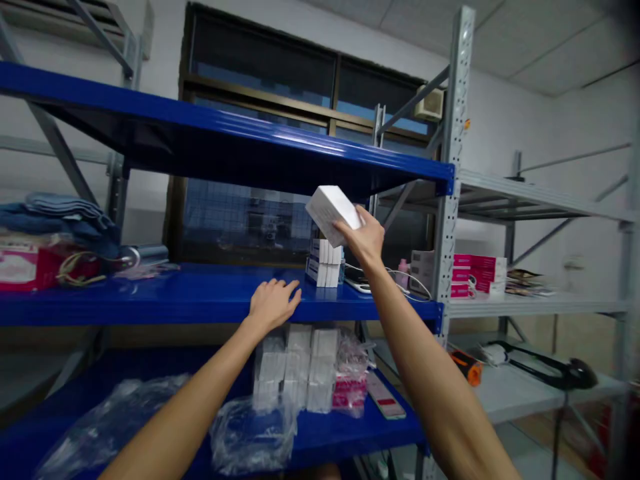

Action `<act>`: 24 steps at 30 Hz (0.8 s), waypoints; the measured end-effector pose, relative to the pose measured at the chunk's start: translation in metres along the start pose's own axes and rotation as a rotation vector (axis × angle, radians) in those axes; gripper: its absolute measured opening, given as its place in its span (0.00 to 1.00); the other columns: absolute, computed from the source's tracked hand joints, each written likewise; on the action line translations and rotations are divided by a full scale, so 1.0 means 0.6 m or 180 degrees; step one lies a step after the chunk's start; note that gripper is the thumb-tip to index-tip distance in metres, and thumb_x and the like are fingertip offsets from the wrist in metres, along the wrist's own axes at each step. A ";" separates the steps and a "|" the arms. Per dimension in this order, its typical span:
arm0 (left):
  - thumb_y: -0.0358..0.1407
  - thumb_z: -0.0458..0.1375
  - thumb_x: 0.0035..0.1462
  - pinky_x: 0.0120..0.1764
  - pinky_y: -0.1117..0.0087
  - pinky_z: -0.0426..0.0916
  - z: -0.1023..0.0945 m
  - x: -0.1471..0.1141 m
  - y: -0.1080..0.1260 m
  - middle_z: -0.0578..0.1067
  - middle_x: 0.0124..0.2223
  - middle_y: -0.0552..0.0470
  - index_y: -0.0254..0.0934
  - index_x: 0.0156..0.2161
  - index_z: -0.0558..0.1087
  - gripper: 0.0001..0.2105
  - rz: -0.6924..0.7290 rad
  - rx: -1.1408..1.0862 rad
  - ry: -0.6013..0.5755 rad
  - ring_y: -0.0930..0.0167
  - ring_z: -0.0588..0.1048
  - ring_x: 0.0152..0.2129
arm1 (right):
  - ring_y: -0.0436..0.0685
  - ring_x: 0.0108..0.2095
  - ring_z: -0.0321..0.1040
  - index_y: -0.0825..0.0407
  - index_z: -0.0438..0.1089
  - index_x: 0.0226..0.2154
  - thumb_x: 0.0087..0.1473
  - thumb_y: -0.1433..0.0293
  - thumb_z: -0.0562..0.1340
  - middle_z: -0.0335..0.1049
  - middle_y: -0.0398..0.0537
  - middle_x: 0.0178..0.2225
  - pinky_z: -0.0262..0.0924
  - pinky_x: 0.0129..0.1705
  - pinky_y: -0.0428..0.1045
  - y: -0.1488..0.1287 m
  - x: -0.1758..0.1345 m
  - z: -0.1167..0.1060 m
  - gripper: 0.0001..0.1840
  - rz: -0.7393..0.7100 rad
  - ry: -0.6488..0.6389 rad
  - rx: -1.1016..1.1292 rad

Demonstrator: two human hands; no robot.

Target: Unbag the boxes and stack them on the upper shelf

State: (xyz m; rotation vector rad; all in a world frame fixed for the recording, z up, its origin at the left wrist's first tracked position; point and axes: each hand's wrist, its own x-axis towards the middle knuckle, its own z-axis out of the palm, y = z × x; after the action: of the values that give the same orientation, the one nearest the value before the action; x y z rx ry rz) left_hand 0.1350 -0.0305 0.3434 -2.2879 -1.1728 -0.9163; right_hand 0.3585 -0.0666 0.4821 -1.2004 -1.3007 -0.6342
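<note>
Above the middle blue shelf (pixel 210 287), just below the upper blue shelf (pixel 240 123), a white box (pixel 330 213) is held tilted in the right hand (pixel 367 237), its near right end clasped between thumb and fingers. The left hand (pixel 273 303) is kept well apart from the right one, palm down and fingers loosely spread, over the near edge of the middle shelf; whether the surface is touched by it cannot be told.

Directly below the held box, a small stack of white cartons (pixel 325 263) is set upright on the middle shelf, to the right of the left hand. Farther right, a pink bottle (pixel 403 272) is placed near a white cable (pixel 420 283). At the far left, folded blue cloth (pixel 65 213) is piled on and behind a red box (pixel 17 267).

On the lower blue shelf (pixel 320 437), more white boxes (pixel 300 367) are stacked in upright columns, with a pink package (pixel 350 392) wrapped in clear film beside them on the right. A phone-like slab (pixel 385 395) is laid flat just to the right of that package. Crumpled clear plastic (pixel 253 433) is spread in front of the columns. On the grey rack (pixel 540 305) at right, pink-and-white boxes (pixel 480 272) are stacked.
</note>
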 end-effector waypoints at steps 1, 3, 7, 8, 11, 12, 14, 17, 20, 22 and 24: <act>0.47 0.44 0.71 0.45 0.58 0.68 0.003 -0.003 0.002 0.81 0.44 0.41 0.43 0.56 0.76 0.22 -0.0033 0.0057 0.0000 0.56 0.78 0.42 | 0.70 0.54 0.69 0.52 0.71 0.58 0.52 0.50 0.65 0.74 0.58 0.53 0.62 0.58 0.63 -0.003 0.024 0.015 0.36 0.0155 -0.0060 -0.0104; 0.48 0.43 0.72 0.43 0.59 0.68 0.005 -0.009 0.005 0.81 0.42 0.41 0.42 0.51 0.79 0.23 -0.0027 0.0118 0.0010 0.57 0.78 0.41 | 0.69 0.54 0.68 0.51 0.73 0.55 0.51 0.52 0.66 0.75 0.57 0.52 0.61 0.59 0.61 -0.011 0.060 0.047 0.32 0.0327 -0.0166 -0.0270; 0.47 0.43 0.72 0.41 0.61 0.67 0.003 -0.019 0.006 0.82 0.41 0.41 0.40 0.45 0.80 0.24 0.0063 0.0130 0.0094 0.59 0.79 0.39 | 0.70 0.56 0.64 0.49 0.72 0.56 0.53 0.55 0.65 0.72 0.60 0.53 0.61 0.57 0.62 -0.022 0.091 0.108 0.30 0.0494 -0.0311 -0.0618; 0.47 0.42 0.72 0.41 0.61 0.67 0.004 -0.020 0.006 0.82 0.41 0.41 0.40 0.45 0.80 0.24 0.0071 0.0127 0.0114 0.59 0.79 0.38 | 0.71 0.56 0.63 0.50 0.71 0.55 0.54 0.55 0.66 0.71 0.61 0.53 0.61 0.56 0.62 -0.022 0.094 0.120 0.29 0.0537 -0.0370 -0.0715; 0.47 0.41 0.72 0.41 0.62 0.66 0.008 -0.022 0.005 0.82 0.41 0.41 0.41 0.47 0.79 0.24 0.0075 0.0114 0.0144 0.59 0.79 0.39 | 0.73 0.58 0.61 0.55 0.71 0.54 0.54 0.55 0.67 0.67 0.67 0.55 0.60 0.56 0.65 -0.012 0.099 0.148 0.30 0.0680 -0.0595 -0.0978; 0.47 0.41 0.72 0.41 0.61 0.66 0.009 -0.022 0.004 0.82 0.41 0.41 0.40 0.47 0.79 0.24 0.0078 0.0096 0.0154 0.59 0.79 0.39 | 0.75 0.59 0.60 0.56 0.70 0.54 0.53 0.53 0.67 0.66 0.69 0.56 0.59 0.56 0.67 -0.007 0.100 0.154 0.32 0.0738 -0.0643 -0.1029; 0.48 0.42 0.72 0.41 0.61 0.66 0.012 -0.023 0.003 0.82 0.41 0.41 0.40 0.47 0.79 0.24 0.0076 0.0039 0.0190 0.59 0.79 0.39 | 0.77 0.60 0.59 0.55 0.69 0.56 0.52 0.51 0.68 0.62 0.69 0.58 0.59 0.56 0.70 0.006 0.097 0.161 0.36 0.0873 -0.0690 -0.1006; 0.48 0.43 0.72 0.42 0.62 0.66 0.015 -0.023 0.003 0.82 0.40 0.41 0.40 0.46 0.79 0.23 0.0041 -0.0039 0.0244 0.61 0.79 0.38 | 0.76 0.57 0.64 0.48 0.63 0.61 0.47 0.50 0.71 0.54 0.66 0.62 0.62 0.55 0.69 0.026 0.079 0.162 0.43 0.0969 -0.0731 -0.0750; 0.48 0.43 0.72 0.41 0.62 0.66 0.015 -0.024 0.003 0.81 0.40 0.41 0.39 0.45 0.79 0.23 0.0017 -0.0035 0.0241 0.61 0.79 0.37 | 0.71 0.53 0.70 0.41 0.55 0.67 0.48 0.55 0.72 0.51 0.61 0.62 0.64 0.54 0.63 0.041 0.048 0.160 0.47 0.0730 -0.0683 -0.0697; 0.47 0.43 0.72 0.40 0.62 0.66 0.015 -0.025 0.004 0.81 0.40 0.40 0.39 0.45 0.79 0.24 0.0013 0.0012 0.0212 0.60 0.79 0.37 | 0.70 0.52 0.71 0.38 0.51 0.68 0.53 0.56 0.69 0.54 0.58 0.60 0.65 0.53 0.62 0.046 0.029 0.159 0.46 0.0571 -0.0603 -0.0761; 0.47 0.42 0.72 0.40 0.62 0.66 0.014 -0.025 0.006 0.81 0.40 0.40 0.39 0.45 0.79 0.24 0.0014 0.0044 0.0194 0.60 0.79 0.36 | 0.70 0.52 0.70 0.38 0.48 0.70 0.56 0.54 0.67 0.57 0.58 0.57 0.65 0.53 0.61 0.046 0.015 0.160 0.45 0.0525 -0.0550 -0.0770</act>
State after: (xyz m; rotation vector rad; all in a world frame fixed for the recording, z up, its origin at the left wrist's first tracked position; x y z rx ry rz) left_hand 0.1346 -0.0357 0.3263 -2.2349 -1.1444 -0.9664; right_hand 0.3490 0.0322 0.4675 -1.5727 -1.2762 -0.5897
